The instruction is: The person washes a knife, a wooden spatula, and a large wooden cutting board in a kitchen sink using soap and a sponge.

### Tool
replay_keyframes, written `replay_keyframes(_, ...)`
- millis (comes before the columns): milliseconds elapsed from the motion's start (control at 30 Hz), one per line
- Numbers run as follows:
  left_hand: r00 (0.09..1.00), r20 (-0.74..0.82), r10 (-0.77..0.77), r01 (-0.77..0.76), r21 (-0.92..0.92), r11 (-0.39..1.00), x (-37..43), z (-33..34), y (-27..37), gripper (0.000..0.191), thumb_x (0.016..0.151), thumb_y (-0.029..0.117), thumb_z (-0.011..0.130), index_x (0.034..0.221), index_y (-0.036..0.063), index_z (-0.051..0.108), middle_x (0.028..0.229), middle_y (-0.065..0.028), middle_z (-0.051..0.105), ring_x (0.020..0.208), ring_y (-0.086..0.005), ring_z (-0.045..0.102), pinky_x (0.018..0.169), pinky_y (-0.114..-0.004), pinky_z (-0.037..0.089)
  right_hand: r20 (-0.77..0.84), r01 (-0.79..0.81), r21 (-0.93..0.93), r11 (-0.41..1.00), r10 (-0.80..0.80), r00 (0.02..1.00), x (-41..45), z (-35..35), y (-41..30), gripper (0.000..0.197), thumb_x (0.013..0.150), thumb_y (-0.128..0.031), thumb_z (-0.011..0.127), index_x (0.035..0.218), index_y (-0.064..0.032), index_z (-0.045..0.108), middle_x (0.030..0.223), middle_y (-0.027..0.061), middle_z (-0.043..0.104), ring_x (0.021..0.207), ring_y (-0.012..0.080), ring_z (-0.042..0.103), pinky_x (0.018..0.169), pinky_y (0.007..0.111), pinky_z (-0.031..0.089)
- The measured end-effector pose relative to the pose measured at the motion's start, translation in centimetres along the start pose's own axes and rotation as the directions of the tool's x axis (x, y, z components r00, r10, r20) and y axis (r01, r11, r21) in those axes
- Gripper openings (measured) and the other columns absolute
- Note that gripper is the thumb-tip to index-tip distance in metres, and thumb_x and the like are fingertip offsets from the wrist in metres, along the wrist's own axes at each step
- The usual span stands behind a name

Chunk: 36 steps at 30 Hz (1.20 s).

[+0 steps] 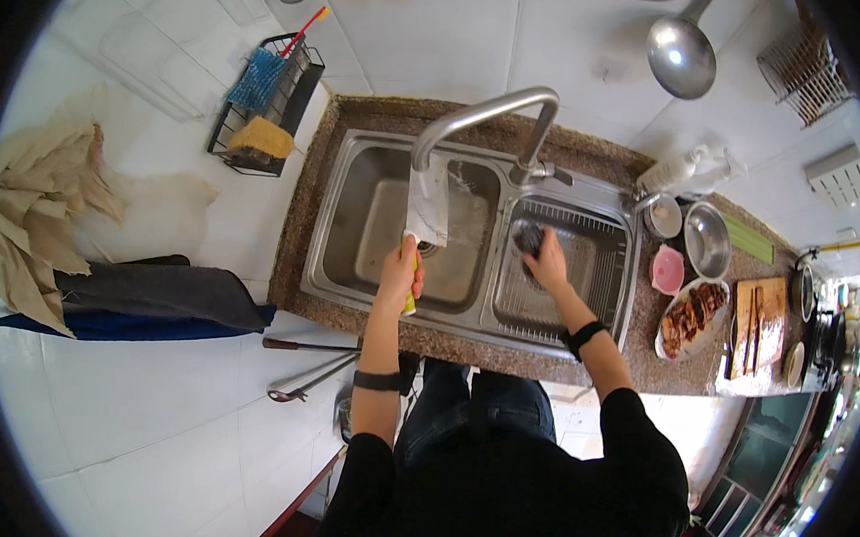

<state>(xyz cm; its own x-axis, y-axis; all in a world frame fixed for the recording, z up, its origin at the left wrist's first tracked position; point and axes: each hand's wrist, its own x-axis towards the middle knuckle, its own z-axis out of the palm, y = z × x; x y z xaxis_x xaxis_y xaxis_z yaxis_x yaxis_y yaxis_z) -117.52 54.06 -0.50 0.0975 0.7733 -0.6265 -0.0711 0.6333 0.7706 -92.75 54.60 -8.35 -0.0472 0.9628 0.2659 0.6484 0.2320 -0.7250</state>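
Note:
My left hand grips the yellow-green handle of a cleaver-like knife; its broad metal blade lies wet under the spout of the steel faucet, over the left basin of a double sink. Over the right basin, my right hand holds a dark scrubbing pad, whose exact kind I cannot tell. A metal rack or drain basket with slotted sides sits in that right basin, below the hand.
Right of the sink stand a steel bowl, a pink bowl, a plate of cooked meat and a wooden cutting board. A wire rack with a yellow sponge hangs at the left. Cloths hang farther left.

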Motion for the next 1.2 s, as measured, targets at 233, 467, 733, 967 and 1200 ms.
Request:
replay_keyframes(233,0.958,0.184,-0.222,0.242,-0.092,0.966,-1.6,-0.1,2.3,0.035,0.08,0.044,0.037,0.07,0.0101,0.034,0.045,0.0019,0.029,0.031,-0.0065,0.024,0.029,-0.021,0.021,0.149,0.192,0.102,0.976,-0.205,0.967,10.2,2.6,-4.1,0.048,0.058,-0.002,0.057,0.104,-0.0057,0.042,0.098,0.0146,0.039,0.089,0.0328,0.043,0.074,0.036,0.037)
replay_keyframes(467,0.946,0.236,-0.22,0.258,-0.143,0.956,-1.4,-2.0,2.6,0.033,0.081,0.043,0.035,0.07,0.0113,0.034,0.045,0.0038,0.027,0.032,-0.005,0.022,0.03,-0.021,0.019,0.192,0.402,0.0,0.916,-0.394,0.899,8.8,4.3,-4.9,0.048,0.055,-0.002,0.057,0.101,-0.0045,0.044,0.094,0.0137,0.041,0.088,0.0299,0.044,0.074,0.036,0.038)
replay_keyframes(733,0.889,0.363,-0.279,0.356,-0.167,0.919,0.6,-1.6,2.1,0.035,0.08,0.045,0.035,0.07,0.0121,0.033,0.045,0.0041,0.024,0.031,-0.0044,0.02,0.028,-0.02,0.016,0.114,0.202,0.0,0.979,-0.2,0.973,9.5,3.3,-3.7,0.045,0.055,-0.002,0.054,0.099,-0.0054,0.046,0.093,0.013,0.042,0.088,0.0306,0.043,0.074,0.036,0.038)
replay_keyframes(967,0.842,0.46,-0.281,0.39,-0.162,0.906,1.1,-1.8,2.3,0.035,0.08,0.046,0.034,0.07,0.0124,0.033,0.045,0.0044,0.024,0.032,-0.0039,0.019,0.028,-0.019,0.016,0.039,0.144,-0.067,0.987,-0.141,0.989,9.6,3.4,-2.7,0.047,0.057,-0.003,0.056,0.102,-0.0085,0.046,0.096,0.0113,0.041,0.087,0.0294,0.044,0.073,0.036,0.039)
replay_keyframes(1200,0.841,0.452,-0.298,0.425,-0.209,0.881,3.0,-2.8,1.3,0.034,0.08,0.045,0.036,0.07,0.0125,0.034,0.046,0.0039,0.027,0.032,-0.0045,0.022,0.029,-0.02,0.018,0.299,0.44,-0.065,0.896,-0.403,0.865,4.0,1.2,-7.0,0.053,0.053,-0.005,0.058,0.104,-0.012,0.045,0.094,0.0087,0.042,0.087,0.0268,0.044,0.072,0.034,0.039)
